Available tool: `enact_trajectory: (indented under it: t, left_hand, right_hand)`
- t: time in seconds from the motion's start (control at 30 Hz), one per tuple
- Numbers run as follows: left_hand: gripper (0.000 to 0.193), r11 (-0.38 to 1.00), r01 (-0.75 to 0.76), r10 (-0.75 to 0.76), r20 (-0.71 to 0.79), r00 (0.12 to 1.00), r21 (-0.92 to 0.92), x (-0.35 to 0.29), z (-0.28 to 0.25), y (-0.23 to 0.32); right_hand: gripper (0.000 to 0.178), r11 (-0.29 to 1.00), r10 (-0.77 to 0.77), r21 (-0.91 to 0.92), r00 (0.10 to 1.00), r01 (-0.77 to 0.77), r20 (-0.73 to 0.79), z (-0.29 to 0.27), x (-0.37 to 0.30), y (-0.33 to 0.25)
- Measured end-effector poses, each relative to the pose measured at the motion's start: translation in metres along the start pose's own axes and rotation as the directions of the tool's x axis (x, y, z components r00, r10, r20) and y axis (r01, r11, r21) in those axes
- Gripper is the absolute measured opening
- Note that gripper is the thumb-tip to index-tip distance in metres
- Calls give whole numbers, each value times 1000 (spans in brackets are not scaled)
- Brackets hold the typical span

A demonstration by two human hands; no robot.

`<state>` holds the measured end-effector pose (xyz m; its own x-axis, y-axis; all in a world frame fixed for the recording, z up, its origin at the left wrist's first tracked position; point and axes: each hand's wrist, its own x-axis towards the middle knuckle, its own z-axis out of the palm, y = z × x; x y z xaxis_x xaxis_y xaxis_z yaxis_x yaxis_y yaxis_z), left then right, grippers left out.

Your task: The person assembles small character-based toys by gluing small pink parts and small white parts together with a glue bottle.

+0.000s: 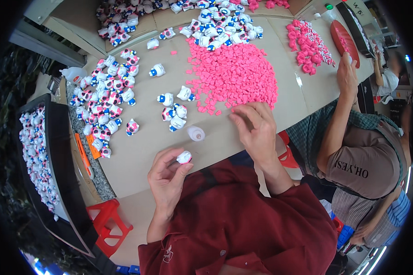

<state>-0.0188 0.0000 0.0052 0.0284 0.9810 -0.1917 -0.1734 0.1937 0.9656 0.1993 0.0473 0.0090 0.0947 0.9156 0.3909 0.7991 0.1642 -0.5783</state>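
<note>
My left hand (167,174) holds a small white figure piece with a pink edge (184,157) between thumb and fingers, above the table's near edge. My right hand (258,130) is at the near edge of a wide heap of small pink pieces (234,75). Its thumb and index fingertips come together on one small pink piece (233,110). Between my hands, a small whitish squeeze bottle (196,134) points its tip toward me. Just beyond it is a small cluster of white and blue figures (177,123).
Many white, pink and blue figures (108,91) cover the table's left side, and more (222,30) lie behind the heap. A black tray of figures (39,156) stands far left, beside a red stool (108,227). A co-worker's hand (347,78) is at right, near a red tray (343,41).
</note>
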Motion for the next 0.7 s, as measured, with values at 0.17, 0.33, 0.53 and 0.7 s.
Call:
enact_trajectory:
  t: [0.17,0.33,0.53,0.7]
  left_hand:
    - [31,1000,-22,22,19,1000,8,2,9,2]
    - [32,990,-118,120,-16,993,76,1,15,-4]
    - [31,919,-307,325,-31,945,247,1,18,-11]
    - [30,735,-443,498,34,866,513,2,17,-11]
  right_hand:
    - [13,997,-46,-63,998,43,-46,4,0,6]
    - [16,927,-58,374,981,-15,183,-12,-11,-31]
    - [16,900,-136,436,965,27,222,-2,-21,-46]
    - [12,914,-95,405,969,-7,230,0,-28,-54]
